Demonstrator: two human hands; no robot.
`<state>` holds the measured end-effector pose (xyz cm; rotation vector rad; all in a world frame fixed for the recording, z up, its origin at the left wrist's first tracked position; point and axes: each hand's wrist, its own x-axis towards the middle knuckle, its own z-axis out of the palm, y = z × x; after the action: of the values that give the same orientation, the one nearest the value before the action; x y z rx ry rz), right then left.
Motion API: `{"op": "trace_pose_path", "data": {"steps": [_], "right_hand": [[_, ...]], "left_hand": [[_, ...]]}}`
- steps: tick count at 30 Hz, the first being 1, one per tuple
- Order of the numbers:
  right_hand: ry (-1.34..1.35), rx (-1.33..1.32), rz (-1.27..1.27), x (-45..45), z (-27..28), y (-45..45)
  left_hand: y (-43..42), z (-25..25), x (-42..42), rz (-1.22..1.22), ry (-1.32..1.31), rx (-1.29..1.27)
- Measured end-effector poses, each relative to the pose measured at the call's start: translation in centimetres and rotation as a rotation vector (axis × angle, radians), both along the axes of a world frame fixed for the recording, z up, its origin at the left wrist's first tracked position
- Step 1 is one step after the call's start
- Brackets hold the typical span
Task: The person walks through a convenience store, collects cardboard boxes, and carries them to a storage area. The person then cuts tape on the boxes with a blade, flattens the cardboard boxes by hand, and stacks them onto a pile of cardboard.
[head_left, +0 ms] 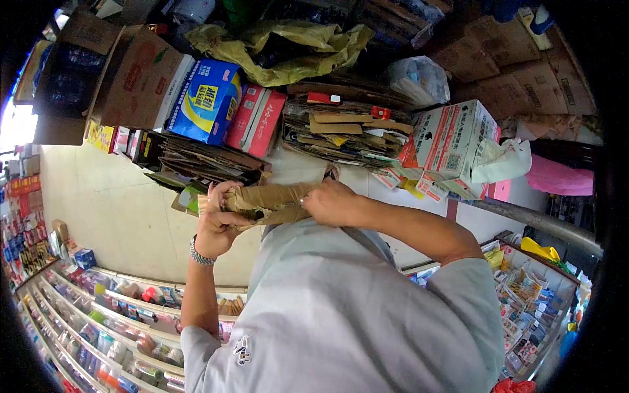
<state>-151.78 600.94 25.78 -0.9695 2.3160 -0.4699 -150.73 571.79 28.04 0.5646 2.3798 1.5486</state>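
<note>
A crumpled piece of brown cardboard (275,196) is held in front of the grey shirt, folded lengthwise with a torn opening near its left end. My left hand (218,219) grips that left end, its fingers wrapped over the edge, a metal watch on the wrist. At the other end my right hand (327,202) pinches the cardboard from above. Stacks of flattened cardboard (347,128) lie beyond the hands, and a second pile (203,160) leans just past my left hand.
Beyond the hands stand a blue box (204,101), a pink box (257,121), a large brown carton (141,78) and a white-and-red carton (452,144). Shelves of goods (124,327) line the lower left. A metal rail (537,219) and a display bin (531,301) are at the right.
</note>
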Motion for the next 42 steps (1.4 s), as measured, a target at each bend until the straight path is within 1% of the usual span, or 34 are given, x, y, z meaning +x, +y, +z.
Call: {"op": "trace_pose_path", "data": {"steps": [3,5,6,8,9,11,12,14,15,17,21,23,24,26,27,28,29,30,31,32,33,35,37,39,40,42], "right_hand": [[0.011,0.061,-0.005,1.1,-1.9,1.5],[0.059,0.172,0.086,1.2,-3.2,2.7],[0.061,0.173,0.088,1.4,-4.0,3.0],[0.175,0.131,0.04,2.1,-5.1,3.3],[0.174,0.131,0.042,2.2,-5.0,3.1],[0.271,0.144,0.079,2.0,-4.5,2.5],[0.266,0.142,0.082,2.0,-4.2,2.2],[0.234,0.184,0.099,1.6,-3.7,1.9],[0.235,0.186,0.097,1.7,-3.6,1.8],[0.223,0.152,-0.036,1.7,-3.5,1.6],[0.264,0.101,-0.072,1.7,-4.6,1.2],[0.254,0.158,-0.135,1.5,-4.3,0.7],[0.258,0.16,-0.134,1.0,-4.4,1.1],[0.111,0.253,-0.122,0.8,-5.3,3.1],[0.08,0.439,-0.132,1.9,-10.2,6.4],[0.046,0.619,-0.143,3.1,-14.8,10.2],[-0.009,0.648,-0.167,3.5,-14.1,12.5],[-0.063,0.677,-0.171,3.7,-13.5,14.3],[-0.047,0.686,-0.282,3.7,-13.6,15.5],[-0.024,0.69,-0.409,3.3,-14.2,16.1],[-0.014,0.684,-0.404,1.8,-12.8,15.1],[0.093,0.304,-0.75,-1.7,-6.2,11.8],[-0.096,0.004,-0.843,-4.3,-0.6,8.3],[0.125,-0.306,-0.467,-4.8,1.0,5.8],[0.133,-0.303,-0.478,-4.8,0.9,5.2],[0.105,-0.449,-0.259,-5.1,0.4,4.2]], "left_hand": [[0.1,-0.1,0.3,-0.061,0.026,-0.057],[-0.1,-0.7,0.4,0.004,-0.015,-0.014],[-0.1,-0.7,0.4,0.006,-0.013,-0.013],[-0.2,-0.7,0.4,-0.018,0.0,-0.073],[-0.3,-0.7,0.2,-0.017,-0.001,-0.073],[-0.7,-1.2,-0.4,-0.004,-0.052,-0.044],[-1.0,-1.5,-0.5,0.0,-0.058,-0.045],[-1.4,-2.1,-1.3,0.019,-0.101,0.099],[-1.4,-2.0,-1.5,0.017,-0.1,0.101],[-1.1,-1.7,-1.9,0.055,-0.11,0.127],[-1.0,-1.3,-2.3,0.066,-0.152,0.157],[-1.1,-1.0,-2.5,0.081,-0.183,0.081],[-1.1,-1.6,-2.7,0.081,-0.18,0.084],[-1.6,-2.8,-2.6,0.045,-0.092,0.016],[-2.2,-2.8,-2.9,0.048,-0.081,0.019],[-3.4,-2.5,-3.0,0.173,-0.149,0.235],[-4.7,-2.2,-3.0,0.304,-0.218,0.454],[-5.6,-1.3,-3.2,0.299,-0.187,0.473],[-6.3,-0.8,-3.4,0.285,-0.099,0.403],[-6.3,0.0,-3.4,0.275,-0.088,0.365],[-5.9,0.6,-3.5,0.257,-0.076,0.328],[-4.9,0.6,-3.1,0.253,-0.092,0.323],[-4.1,0.4,-2.9,0.232,-0.113,0.322],[-3.4,0.2,-2.8,0.162,-0.045,0.336],[-3.0,0.7,-2.9,0.153,-0.005,0.306],[-2.5,1.5,-2.9,0.117,-0.038,0.332]]}}
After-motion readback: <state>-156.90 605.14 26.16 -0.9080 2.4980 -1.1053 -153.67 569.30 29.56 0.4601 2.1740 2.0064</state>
